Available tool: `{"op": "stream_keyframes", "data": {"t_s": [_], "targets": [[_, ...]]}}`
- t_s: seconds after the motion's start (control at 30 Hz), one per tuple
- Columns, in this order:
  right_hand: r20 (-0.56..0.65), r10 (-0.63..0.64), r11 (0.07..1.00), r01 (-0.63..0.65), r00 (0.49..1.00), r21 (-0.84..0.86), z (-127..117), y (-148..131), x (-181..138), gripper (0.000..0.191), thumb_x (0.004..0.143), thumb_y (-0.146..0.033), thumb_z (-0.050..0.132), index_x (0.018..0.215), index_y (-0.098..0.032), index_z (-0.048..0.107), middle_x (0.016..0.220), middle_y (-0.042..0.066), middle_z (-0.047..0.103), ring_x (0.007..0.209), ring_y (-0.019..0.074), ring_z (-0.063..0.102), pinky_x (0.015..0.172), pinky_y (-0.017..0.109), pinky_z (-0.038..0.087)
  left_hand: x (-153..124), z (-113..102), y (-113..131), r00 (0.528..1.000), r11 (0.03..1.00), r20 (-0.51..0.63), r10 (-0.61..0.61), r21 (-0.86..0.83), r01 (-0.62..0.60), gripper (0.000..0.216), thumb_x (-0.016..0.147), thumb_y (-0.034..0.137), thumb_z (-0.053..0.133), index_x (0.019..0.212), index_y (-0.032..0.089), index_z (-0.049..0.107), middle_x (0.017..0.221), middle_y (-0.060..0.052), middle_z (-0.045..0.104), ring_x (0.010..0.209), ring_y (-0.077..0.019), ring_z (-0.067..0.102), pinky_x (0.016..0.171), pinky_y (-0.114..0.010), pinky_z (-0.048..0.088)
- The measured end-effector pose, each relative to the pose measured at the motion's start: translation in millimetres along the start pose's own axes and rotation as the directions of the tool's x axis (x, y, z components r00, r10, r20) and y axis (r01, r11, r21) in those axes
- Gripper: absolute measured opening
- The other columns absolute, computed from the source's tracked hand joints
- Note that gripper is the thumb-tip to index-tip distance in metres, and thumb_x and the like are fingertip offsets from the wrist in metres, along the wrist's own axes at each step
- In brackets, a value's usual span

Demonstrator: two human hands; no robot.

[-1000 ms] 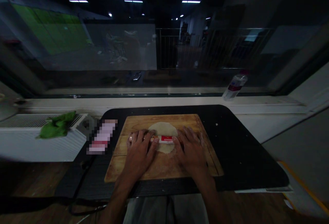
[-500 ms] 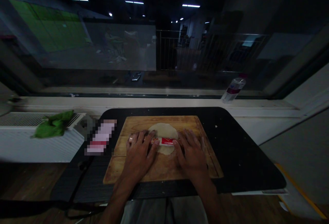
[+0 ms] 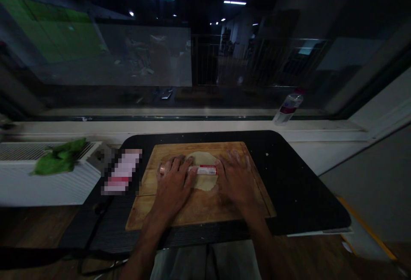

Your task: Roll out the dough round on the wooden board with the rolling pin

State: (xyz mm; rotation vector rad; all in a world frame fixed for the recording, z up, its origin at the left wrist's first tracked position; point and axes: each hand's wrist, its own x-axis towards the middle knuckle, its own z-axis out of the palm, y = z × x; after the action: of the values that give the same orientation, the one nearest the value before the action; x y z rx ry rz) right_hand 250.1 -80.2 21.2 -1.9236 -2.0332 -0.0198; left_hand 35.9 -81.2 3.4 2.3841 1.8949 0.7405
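Note:
A wooden cutting board (image 3: 167, 215) lies on a black table. On it is a flat round of pale dough (image 3: 204, 181). A rolling pin with a red and white label (image 3: 203, 170) lies across the dough. My left hand (image 3: 173, 183) presses flat on the pin's left end, fingers stretched out. My right hand (image 3: 236, 177) presses flat on the right end, fingers spread forward.
The black table (image 3: 298, 194) stands against a window sill. A blurred pink and white packet (image 3: 121, 171) lies left of the board. A green cloth (image 3: 57, 160) rests on a white radiator at left. A plastic water bottle (image 3: 287, 108) stands on the sill, back right.
Both hands have pushed the rolling pin a little away from me across the dough. The label on the pin has turned and shows less red.

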Motion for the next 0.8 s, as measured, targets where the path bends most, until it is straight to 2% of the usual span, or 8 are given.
{"op": "stream_keyframes", "data": {"t_s": [0.17, 0.4, 0.6, 0.8], "targets": [[0.004, -0.019, 0.999, 0.019, 1.0, 0.039, 8, 7, -18, 0.051, 0.12, -0.043, 0.039, 0.151, -0.021, 0.073, 0.164, 0.013, 0.065, 0.163, 0.0351, 0.047, 0.137, 0.062, 0.028, -26, -5, -2, 1.0, 1.0, -0.009, 0.015, -0.006, -0.016, 0.04, 0.116, 0.043, 0.05, 0.149, 0.032, 0.07, 0.157, -0.01, 0.069, 0.145, -0.0354, 0.06, 0.125, -0.067, 0.042], [-0.118, -0.056, 0.996, 0.064, 0.991, 0.065, 14, 14, -55, 0.05, 0.119, -0.043, 0.042, 0.157, -0.026, 0.069, 0.167, 0.009, 0.064, 0.163, 0.0338, 0.048, 0.138, 0.063, 0.027, -52, -8, 1, 0.999, 0.999, -0.012, 0.033, -0.015, -0.033, 0.046, 0.116, 0.043, 0.051, 0.158, 0.033, 0.065, 0.156, -0.011, 0.069, 0.143, -0.0347, 0.06, 0.126, -0.067, 0.043], [-0.069, -0.023, 0.999, 0.026, 0.997, 0.042, 18, 12, -38, 0.05, 0.117, -0.042, 0.045, 0.159, -0.027, 0.068, 0.172, 0.012, 0.058, 0.165, 0.0357, 0.044, 0.137, 0.067, 0.026, -28, -2, 2, 1.0, 1.0, -0.002, -0.001, -0.002, 0.001, 0.044, 0.116, 0.043, 0.051, 0.155, 0.033, 0.068, 0.157, -0.011, 0.069, 0.145, -0.036, 0.059, 0.125, -0.068, 0.043], [0.01, 0.002, 0.999, -0.002, 1.0, 0.039, 6, 3, -9, 0.048, 0.12, -0.044, 0.04, 0.15, -0.027, 0.074, 0.164, 0.01, 0.066, 0.163, 0.0365, 0.047, 0.136, 0.071, 0.023, 1, -4, 3, 1.0, 1.0, -0.003, -0.014, 0.027, 0.014, 0.04, 0.117, 0.039, 0.049, 0.146, 0.031, 0.074, 0.157, -0.01, 0.071, 0.145, -0.0376, 0.059, 0.122, -0.07, 0.042]]}}
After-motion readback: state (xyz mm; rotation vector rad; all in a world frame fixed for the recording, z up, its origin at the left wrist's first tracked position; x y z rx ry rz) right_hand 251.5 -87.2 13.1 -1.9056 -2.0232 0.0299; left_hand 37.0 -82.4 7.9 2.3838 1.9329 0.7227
